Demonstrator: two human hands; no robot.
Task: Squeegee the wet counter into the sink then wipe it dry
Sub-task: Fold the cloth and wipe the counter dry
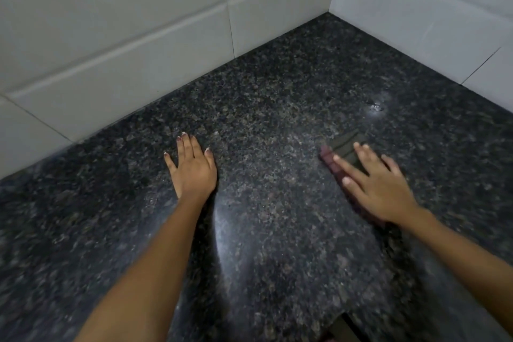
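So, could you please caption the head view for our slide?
Left hand flat on the granite counter; right hand presses a dark cloth.

Both forearms are bare to the frame's near edge, no sleeves showing. The left hand (193,165) has dark-painted nails with pale tips; the right hand (379,184) is blurred, its nails pale.

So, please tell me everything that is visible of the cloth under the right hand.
The cloth is dark, grey-brown with faint stripes and a reddish left edge, blurred. It lies flat on the speckled counter, near the tiled corner. The right hand presses it with straight, spread fingers, covering most of it.
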